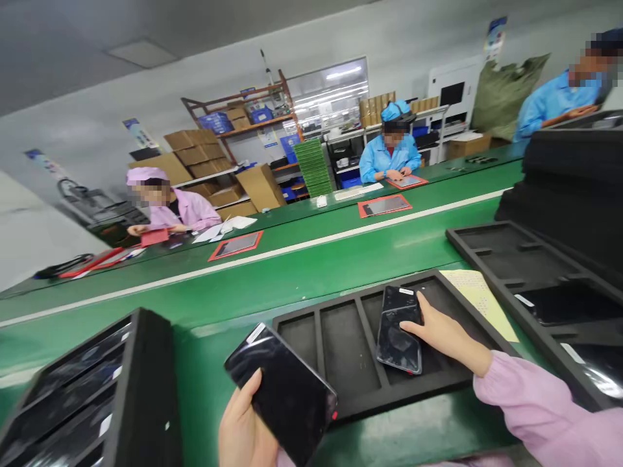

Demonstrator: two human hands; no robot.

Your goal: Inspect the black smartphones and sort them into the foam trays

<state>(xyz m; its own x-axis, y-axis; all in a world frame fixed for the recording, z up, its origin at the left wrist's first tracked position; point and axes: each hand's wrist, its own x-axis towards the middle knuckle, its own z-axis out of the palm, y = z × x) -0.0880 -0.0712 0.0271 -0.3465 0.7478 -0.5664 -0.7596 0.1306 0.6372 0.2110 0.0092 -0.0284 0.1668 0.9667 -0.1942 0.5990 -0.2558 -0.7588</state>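
Observation:
My left hand (243, 428) grips a black glossy phone panel (282, 389), held up over the green table's near edge. A second black phone panel (399, 327) is in my right hand (445, 334), whose fingers rest along its right edge, over a slot of a black foam tray (341, 344) in front of me. The tray's left slots show nothing in them. A pink sleeve covers my right forearm.
A stack of black trays with panels (87, 402) stands at the near left. More black trays (545, 272) lie to the right, a yellow paper sheet (479, 298) between. Beyond runs a green conveyor (292, 259) with red-framed panels (237, 245); three people work nearby.

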